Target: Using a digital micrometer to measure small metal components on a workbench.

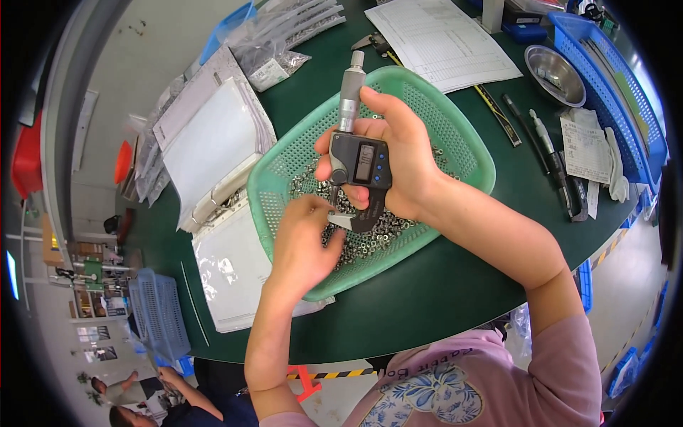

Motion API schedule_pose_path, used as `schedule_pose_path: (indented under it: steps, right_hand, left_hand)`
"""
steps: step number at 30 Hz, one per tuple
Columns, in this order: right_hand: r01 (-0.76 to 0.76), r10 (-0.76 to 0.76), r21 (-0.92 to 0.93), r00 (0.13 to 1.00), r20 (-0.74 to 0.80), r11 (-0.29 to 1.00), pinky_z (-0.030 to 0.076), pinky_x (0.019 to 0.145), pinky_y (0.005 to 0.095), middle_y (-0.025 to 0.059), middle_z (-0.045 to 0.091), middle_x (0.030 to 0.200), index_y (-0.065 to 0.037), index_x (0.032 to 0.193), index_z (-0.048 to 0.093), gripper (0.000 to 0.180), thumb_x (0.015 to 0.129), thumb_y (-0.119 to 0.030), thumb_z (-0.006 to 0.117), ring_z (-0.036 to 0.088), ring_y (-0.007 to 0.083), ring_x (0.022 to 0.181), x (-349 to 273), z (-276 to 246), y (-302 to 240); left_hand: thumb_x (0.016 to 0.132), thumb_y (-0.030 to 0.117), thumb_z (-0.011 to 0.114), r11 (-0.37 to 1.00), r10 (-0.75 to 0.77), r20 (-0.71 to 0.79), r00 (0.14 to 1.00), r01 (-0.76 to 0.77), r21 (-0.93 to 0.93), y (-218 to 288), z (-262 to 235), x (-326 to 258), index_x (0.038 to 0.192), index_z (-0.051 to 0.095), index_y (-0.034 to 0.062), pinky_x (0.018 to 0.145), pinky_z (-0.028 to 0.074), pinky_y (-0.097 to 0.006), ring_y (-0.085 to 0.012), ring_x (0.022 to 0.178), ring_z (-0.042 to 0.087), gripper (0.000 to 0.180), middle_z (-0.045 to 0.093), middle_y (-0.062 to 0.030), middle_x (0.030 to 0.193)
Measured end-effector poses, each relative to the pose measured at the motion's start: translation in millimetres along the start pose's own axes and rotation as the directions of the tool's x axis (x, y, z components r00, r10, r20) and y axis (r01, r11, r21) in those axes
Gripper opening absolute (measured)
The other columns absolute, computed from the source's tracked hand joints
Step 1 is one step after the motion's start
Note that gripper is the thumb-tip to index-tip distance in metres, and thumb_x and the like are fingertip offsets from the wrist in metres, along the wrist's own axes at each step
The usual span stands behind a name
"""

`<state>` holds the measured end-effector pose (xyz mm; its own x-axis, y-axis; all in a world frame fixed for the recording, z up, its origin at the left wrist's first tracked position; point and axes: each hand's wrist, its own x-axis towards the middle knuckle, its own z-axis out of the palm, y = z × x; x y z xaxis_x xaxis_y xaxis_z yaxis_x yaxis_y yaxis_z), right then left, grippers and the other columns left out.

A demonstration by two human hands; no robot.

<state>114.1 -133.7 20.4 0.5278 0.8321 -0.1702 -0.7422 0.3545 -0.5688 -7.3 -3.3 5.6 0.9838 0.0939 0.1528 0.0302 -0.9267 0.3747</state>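
- Your micrometer [362, 160]: matt dark plastic-looking body; satin metal thimble [351, 92].
- Small ring-like parts [380, 238]: bare metal, bright glints.
- Your green basket [471, 146]: moulded plastic, perforated, soft sheen.
- Your desk [427, 285]: smooth top, low sheen.
- Bowl [544, 58]: polished metal, glossy inside.
- Binder sleeves [224, 277]: clear plastic, glossy, throwing glare at you.
- Loose sheets [441, 43]: matt paper.
- Your shirt [512, 377]: matt cloth.

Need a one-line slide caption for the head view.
Right hand holding a digital micrometer over a green basket of small metal parts, left hand close beside it.
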Motion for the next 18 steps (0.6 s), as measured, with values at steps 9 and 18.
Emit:
schedule_pose_path:
  steps: [9, 18]
  right_hand:
    - [0.006, -0.006, -0.003, 1.0, -0.014, 1.0, 0.037, 0.039, 0.0286, 0.0155, 0.059, 0.069, 0.002, 0.085, 0.053, 0.06, 0.079, -0.054, 0.033, 0.043, 0.0175, 0.038, 1.0, -2.5, -0.8]
    - [-0.033, 0.033, -0.011, 0.999, 0.043, 0.999, 0.036, 0.036, 0.0267, 0.0158, 0.058, 0.067, 0.003, 0.085, 0.052, 0.063, 0.082, -0.054, 0.027, 0.044, 0.0184, 0.038, -1.6, -0.6, -0.4]
  left_hand:
    - [0.06, 0.007, 0.068, 0.995, 0.08, 0.212, 0.974, -0.092, 0.05, 7.1, 17.0, 5.1, 0.077, 0.059, 0.0003, 0.068, 0.042, -0.04, -0.0318, 0.079, 0.052, 0.02, 0.054, -0.0125, 0.082]
    - [0.083, 0.011, 0.054, -0.003, -0.26, 0.268, 0.928, 0.277, -0.961, -5.5, 5.1, -3.3, 0.088, 0.059, -0.0039, 0.077, 0.04, -0.029, -0.0169, 0.084, 0.052, 0.017, 0.055, -0.0072, 0.092]
